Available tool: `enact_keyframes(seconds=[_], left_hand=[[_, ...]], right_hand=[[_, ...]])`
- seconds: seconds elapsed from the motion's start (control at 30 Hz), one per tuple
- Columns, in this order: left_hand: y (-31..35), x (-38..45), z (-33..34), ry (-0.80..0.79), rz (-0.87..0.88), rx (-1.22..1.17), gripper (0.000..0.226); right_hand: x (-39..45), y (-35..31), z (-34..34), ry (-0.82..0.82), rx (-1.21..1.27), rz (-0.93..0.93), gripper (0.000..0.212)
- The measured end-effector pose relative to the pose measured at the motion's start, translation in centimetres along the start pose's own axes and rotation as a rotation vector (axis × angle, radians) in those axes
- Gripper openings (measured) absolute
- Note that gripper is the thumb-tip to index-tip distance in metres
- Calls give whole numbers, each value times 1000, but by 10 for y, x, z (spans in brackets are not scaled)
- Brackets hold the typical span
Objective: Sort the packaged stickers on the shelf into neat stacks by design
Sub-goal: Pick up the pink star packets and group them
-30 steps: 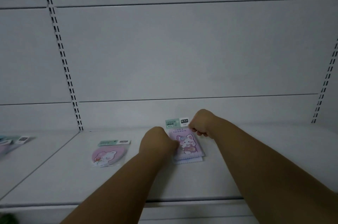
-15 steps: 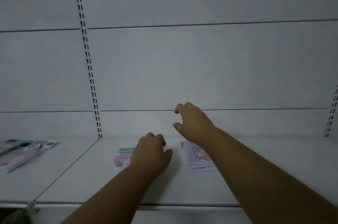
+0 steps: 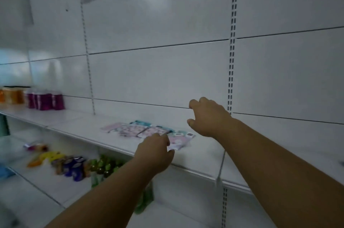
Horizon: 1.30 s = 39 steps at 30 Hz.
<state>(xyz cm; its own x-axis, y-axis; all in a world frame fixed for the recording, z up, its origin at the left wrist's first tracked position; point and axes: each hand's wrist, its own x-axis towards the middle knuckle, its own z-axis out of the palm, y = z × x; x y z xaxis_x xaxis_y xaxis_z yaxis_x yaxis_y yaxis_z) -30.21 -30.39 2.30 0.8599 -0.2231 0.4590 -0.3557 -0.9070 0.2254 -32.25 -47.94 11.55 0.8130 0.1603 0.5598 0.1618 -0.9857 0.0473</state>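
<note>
A loose spread of packaged stickers (image 3: 137, 129), pink with teal headers, lies overlapping on the white shelf (image 3: 201, 155). Just right of it is a pink sticker pack (image 3: 179, 141) with a white and teal header. My left hand (image 3: 155, 148) sits at this pack's near left edge with its fingers curled; blur hides whether they grip it. My right hand (image 3: 209, 118) hovers above the shelf to the right of the packs, fingers apart and holding nothing.
Purple bottles (image 3: 45, 100) and orange jars (image 3: 11, 95) stand far left on the same shelf. The lower shelf holds green bottles (image 3: 101, 169), cans (image 3: 73, 169) and yellow packets (image 3: 46, 156). A slotted upright (image 3: 231, 60) runs behind my right hand.
My view has swung left, from the two sorted stacks to the loose spread. My left hand has reached the pink pack's edge; my right hand stays raised and open.
</note>
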Motion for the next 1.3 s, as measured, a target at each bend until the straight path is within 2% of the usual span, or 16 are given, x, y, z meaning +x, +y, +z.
enact_keyframes(seconds=[0.17,0.5,0.63,0.73,0.8,0.9,1.07,1.23,1.3], left_hand=[[-101,21,-8,-58,-42,46,39],[-206,123,28,-22,-122,88,40],[-239,164,45,-44,-159,140,62],[-247,192,56,-132,-175,144,80],[-251,208,61,-187,-128,164,75],[-255,226,65,-259,-44,148,54],[-259,238,70,-343,50,-52,35],[-267,247,69,-341,47,-221,23],[-270,251,64,-308,64,-221,25]], right_hand=[[55,-68,29,-7,24,13,48],[168,-114,115,-50,48,25,48],[215,-138,142,-53,31,32,47],[233,-149,159,-55,-1,70,47],[235,-152,168,-44,-34,123,47],[229,-156,174,-66,-64,241,47],[210,-165,175,-83,-103,429,46],[191,-164,170,-102,-126,572,46],[187,-162,171,-112,-149,614,46]])
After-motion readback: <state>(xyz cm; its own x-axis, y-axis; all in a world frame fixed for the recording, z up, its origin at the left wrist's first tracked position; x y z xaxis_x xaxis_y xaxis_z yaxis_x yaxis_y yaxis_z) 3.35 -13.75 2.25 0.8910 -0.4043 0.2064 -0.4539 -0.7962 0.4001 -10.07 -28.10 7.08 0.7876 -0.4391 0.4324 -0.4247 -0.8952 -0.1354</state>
